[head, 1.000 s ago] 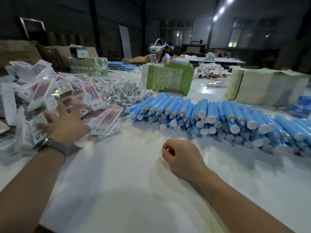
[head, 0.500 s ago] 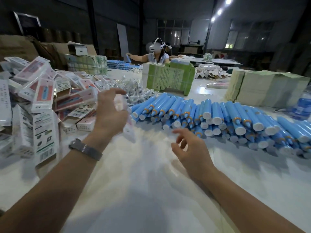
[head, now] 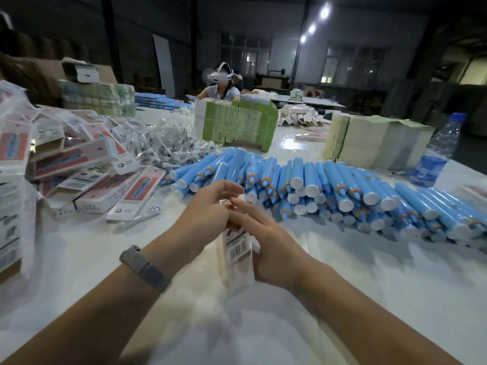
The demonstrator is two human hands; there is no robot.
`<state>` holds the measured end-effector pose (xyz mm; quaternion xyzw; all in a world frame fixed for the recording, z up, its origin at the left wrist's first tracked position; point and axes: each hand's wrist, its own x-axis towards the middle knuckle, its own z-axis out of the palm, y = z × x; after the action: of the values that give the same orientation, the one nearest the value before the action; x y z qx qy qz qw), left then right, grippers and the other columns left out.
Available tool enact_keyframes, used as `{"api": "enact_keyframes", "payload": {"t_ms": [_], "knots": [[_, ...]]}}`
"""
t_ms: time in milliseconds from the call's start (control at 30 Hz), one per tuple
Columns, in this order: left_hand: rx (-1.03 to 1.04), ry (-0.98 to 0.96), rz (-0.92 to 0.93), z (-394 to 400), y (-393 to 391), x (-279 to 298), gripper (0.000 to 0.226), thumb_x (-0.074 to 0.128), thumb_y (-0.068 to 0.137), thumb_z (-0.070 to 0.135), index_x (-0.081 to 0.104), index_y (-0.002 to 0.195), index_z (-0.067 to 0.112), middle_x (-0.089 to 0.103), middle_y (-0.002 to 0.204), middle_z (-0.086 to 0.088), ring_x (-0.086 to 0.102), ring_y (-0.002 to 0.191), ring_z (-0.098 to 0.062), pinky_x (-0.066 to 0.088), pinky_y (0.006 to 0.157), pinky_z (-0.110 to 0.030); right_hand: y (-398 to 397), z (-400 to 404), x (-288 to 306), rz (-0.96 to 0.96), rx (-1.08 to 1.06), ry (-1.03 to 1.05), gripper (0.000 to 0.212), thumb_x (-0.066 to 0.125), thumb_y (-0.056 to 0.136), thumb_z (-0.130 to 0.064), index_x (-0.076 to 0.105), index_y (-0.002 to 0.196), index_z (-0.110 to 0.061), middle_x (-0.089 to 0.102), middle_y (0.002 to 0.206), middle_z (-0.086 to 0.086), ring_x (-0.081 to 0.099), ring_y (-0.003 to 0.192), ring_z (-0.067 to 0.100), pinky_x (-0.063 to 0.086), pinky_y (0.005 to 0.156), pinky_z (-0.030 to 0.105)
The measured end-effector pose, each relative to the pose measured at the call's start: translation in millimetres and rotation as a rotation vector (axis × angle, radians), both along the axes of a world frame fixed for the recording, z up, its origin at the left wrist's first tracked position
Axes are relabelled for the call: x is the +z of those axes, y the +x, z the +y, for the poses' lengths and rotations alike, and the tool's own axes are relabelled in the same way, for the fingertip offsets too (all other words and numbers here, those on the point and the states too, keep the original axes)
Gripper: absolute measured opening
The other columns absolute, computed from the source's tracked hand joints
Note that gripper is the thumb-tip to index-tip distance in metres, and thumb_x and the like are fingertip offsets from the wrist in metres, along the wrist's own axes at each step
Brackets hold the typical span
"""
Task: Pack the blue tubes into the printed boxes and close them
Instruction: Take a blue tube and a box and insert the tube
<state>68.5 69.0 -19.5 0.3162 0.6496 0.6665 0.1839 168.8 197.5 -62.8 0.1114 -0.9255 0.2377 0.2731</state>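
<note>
While both my hands meet over the white counter [head: 369, 299], I hold one printed box [head: 237, 255] upright between them, barcode panel facing me. My left hand [head: 204, 219] curls round its upper part, fingers bent over the top; my right hand [head: 266, 241] presses against its far side, fingers nearly straight, so whether it grips or merely steadies I cannot tell. I judge the box light and thin-walled, easy to crush, so it is best pinched at its edges near the open end. That end is hidden behind my fingers, and motion blur smears the print.

Just beyond, the blue tubes [head: 329, 185] lie heaped in a long row across the counter, white caps towards me. They look smooth, light and somewhat squeezable, likely to roll; mid-barrel seems the safest hold. To my left lies the pile of printed boxes [head: 87, 177], behind it a heap of small clear packets [head: 163, 143], contents unclear. A water bottle [head: 437, 151] stands at right, beside stacked flat cartons [head: 374, 138]. Farther off, another person [head: 222, 88] wearing a headset works, half hidden by a green stack [head: 237, 127].
</note>
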Motion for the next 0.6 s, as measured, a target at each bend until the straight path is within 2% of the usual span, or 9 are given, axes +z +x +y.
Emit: {"api": "enact_keyframes", "payload": {"t_ms": [67, 133, 200, 267, 333, 400, 467, 500, 600], "knots": [[-0.066, 0.023, 0.103, -6, 1, -1, 0.061, 0.037, 0.078, -0.028, 0.067, 0.1, 0.02, 0.07, 0.1, -0.001, 0.07, 0.077, -0.006, 0.054, 0.062, -0.019, 1, -3, 4, 0.049, -0.008, -0.121, 0.069, 0.082, 0.068, -0.005, 0.059, 0.133, -0.016, 0.051, 0.144, 0.001, 0.052, 0.13, 0.013, 0.047, 0.097, 0.026], [-0.146, -0.02, 0.308, -13, -2, 2, 0.071, 0.039, 0.074, -0.031, 0.068, 0.103, 0.027, 0.072, 0.099, 0.009, 0.07, 0.096, -0.007, 0.055, 0.072, -0.022, 4, -5, 10, 0.047, -0.08, -0.302, 0.058, 0.081, 0.065, -0.029, 0.061, 0.12, -0.029, 0.064, 0.122, -0.009, 0.063, 0.1, 0.01, 0.049, 0.077, 0.025], [-0.228, -0.013, 0.433, -19, -6, 4, 0.074, 0.045, 0.074, -0.035, 0.069, 0.108, 0.026, 0.073, 0.106, 0.005, 0.067, 0.107, -0.013, 0.055, 0.08, -0.027, 5, -6, 16, 0.034, -0.142, -0.405, 0.049, 0.079, 0.061, -0.048, 0.06, 0.105, -0.04, 0.067, 0.101, -0.012, 0.06, 0.079, 0.012, 0.05, 0.067, 0.029], [-0.316, 0.062, 0.375, -26, -9, 5, 0.059, 0.055, 0.08, -0.032, 0.068, 0.116, 0.013, 0.073, 0.112, -0.006, 0.068, 0.107, -0.017, 0.054, 0.084, -0.026, 7, -7, 20, 0.031, -0.112, -0.522, 0.039, 0.086, 0.063, -0.041, 0.061, 0.094, -0.035, 0.066, 0.081, -0.011, 0.057, 0.068, 0.012, 0.052, 0.065, 0.033], [-0.429, 0.088, 0.281, -31, -12, 5, 0.058, 0.058, 0.081, -0.028, 0.062, 0.124, 0.011, 0.072, 0.119, -0.004, 0.067, 0.111, -0.013, 0.053, 0.086, -0.023, 6, -5, 23, 0.041, -0.046, -0.662, 0.029, 0.086, 0.072, -0.016, 0.064, 0.087, -0.026, 0.059, 0.065, -0.013, 0.054, 0.061, 0.008, 0.051, 0.059, 0.027], [-0.571, 0.064, 0.261, -35, -15, 4, 0.066, 0.07, 0.079, -0.012, 0.052, 0.134, 0.02, 0.066, 0.132, 0.01, 0.06, 0.124, -0.007, 0.051, 0.094, -0.023, 5, -3, 25, 0.05, -0.038, -0.775, 0.026, 0.081, 0.077, -0.007, 0.067, 0.081, -0.029, 0.061, 0.064, -0.008, 0.054, 0.059, 0.006, 0.047, 0.058, 0.018], [-0.614, 0.005, 0.386, -33, -17, 1, 0.084, 0.084, 0.076, 0.014, 0.038, 0.144, 0.033, 0.055, 0.142, 0.018, 0.05, 0.135, -0.008, 0.047, 0.105, -0.029, 4, -4, 25, 0.048, -0.048, -0.888, 0.022, 0.078, 0.079, -0.015, 0.068, 0.078, -0.034, 0.065, 0.072, 0.012, 0.056, 0.06, 0.011, 0.047, 0.059, 0.022], [-0.566, -0.016, 0.456, -30, -17, -3, 0.086, 0.087, 0.073, 0.023, 0.039, 0.142, 0.039, 0.054, 0.141, 0.02, 0.051, 0.134, -0.009, 0.047, 0.106, -0.033, 3, -5, 25, 0.04, -0.038, -0.942, 0.016, 0.076, 0.079, -0.019, 0.068, 0.079, -0.033, 0.066, 0.075, 0.015, 0.057, 0.061, 0.014, 0.049, 0.059, 0.024], [-0.264, 0.046, 0.506, -22, -14, -8, 0.061, 0.09, 0.067, 0.034, 0.057, 0.117, 0.044, 0.065, 0.118, 0.017, 0.065, 0.11, -0.008, 0.055, 0.094, -0.04, -2, -5, 24, -0.001, 0.022, -1.06, 0.002, 0.07, 0.082, -0.023, 0.071, 0.083, -0.024, 0.069, 0.079, 0.002, 0.062, 0.067, 0.017, 0.052, 0.059, 0.03]]}}
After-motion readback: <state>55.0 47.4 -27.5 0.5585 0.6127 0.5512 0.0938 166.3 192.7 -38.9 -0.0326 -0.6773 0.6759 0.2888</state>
